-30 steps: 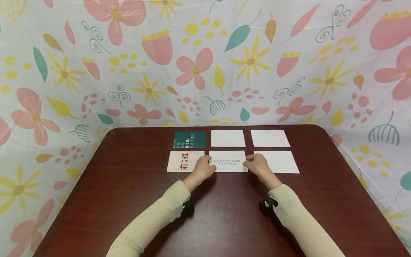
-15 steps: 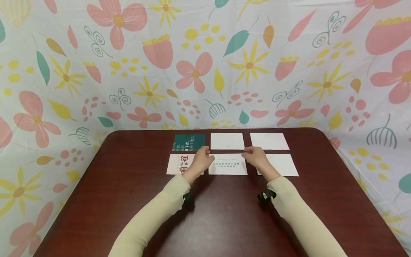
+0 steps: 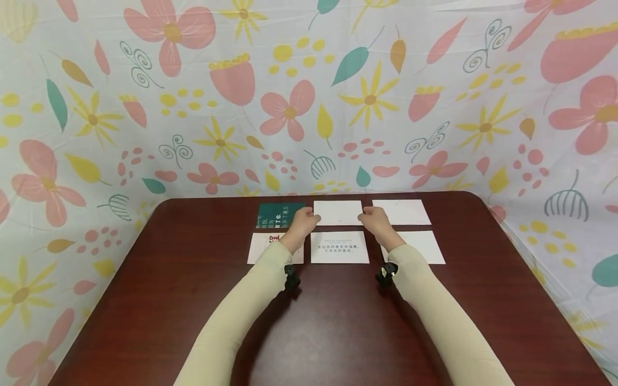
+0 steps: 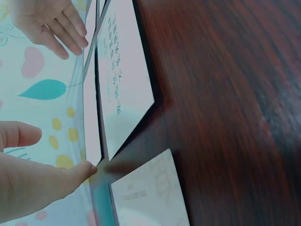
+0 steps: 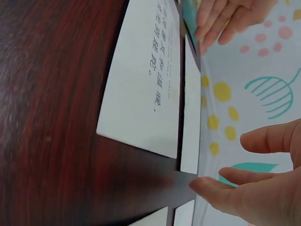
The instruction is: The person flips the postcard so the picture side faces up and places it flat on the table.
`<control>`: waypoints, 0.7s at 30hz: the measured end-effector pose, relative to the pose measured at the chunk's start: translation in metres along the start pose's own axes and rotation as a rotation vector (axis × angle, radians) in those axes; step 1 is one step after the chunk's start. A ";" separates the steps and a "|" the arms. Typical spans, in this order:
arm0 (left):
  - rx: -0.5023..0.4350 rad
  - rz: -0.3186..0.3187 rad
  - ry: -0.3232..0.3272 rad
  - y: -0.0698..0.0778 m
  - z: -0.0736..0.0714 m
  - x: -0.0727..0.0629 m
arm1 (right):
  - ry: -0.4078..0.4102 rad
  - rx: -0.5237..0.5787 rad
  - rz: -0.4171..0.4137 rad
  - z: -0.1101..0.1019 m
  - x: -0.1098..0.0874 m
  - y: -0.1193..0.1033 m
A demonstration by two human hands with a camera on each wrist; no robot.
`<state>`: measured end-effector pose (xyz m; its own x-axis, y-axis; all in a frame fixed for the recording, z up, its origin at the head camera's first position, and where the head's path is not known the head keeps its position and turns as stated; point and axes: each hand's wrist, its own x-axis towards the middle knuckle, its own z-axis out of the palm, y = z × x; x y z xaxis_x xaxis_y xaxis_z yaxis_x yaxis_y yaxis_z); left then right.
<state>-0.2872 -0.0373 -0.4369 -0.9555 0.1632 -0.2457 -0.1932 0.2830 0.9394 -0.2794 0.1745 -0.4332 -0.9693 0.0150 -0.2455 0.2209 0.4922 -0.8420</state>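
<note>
Six-card layout aside, the white card (image 3: 338,213) in the middle of the back row lies flat between my hands. My left hand (image 3: 302,222) is at its left edge, over the gap towards a green card (image 3: 272,214) with pale writing. In the left wrist view the thumb (image 4: 70,179) is by the card's corner, finger and thumb apart. At the card's right edge is my right hand (image 3: 379,221); the right wrist view shows its fingers (image 5: 214,190) spread near the corner. Closer to me lies a white card with printed text (image 3: 339,247).
A card with red characters (image 3: 258,253) lies front left, partly under my left arm. Two white cards lie right, one at the back (image 3: 405,212) and one in front (image 3: 425,247). The dark wooden table (image 3: 328,321) meets a flowered cloth (image 3: 289,150) behind.
Both hands have moved away from me, from the sides of the front middle card to the sides of the back middle card. The back middle card looks slightly shifted within its row.
</note>
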 end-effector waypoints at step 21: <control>-0.023 -0.056 0.057 -0.003 0.008 0.006 | 0.038 0.030 0.061 0.006 0.007 0.004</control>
<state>-0.2909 -0.0301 -0.4435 -0.9542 0.0934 -0.2842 -0.2508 0.2683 0.9301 -0.2845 0.1713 -0.4408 -0.9571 0.0780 -0.2790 0.2826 0.4629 -0.8401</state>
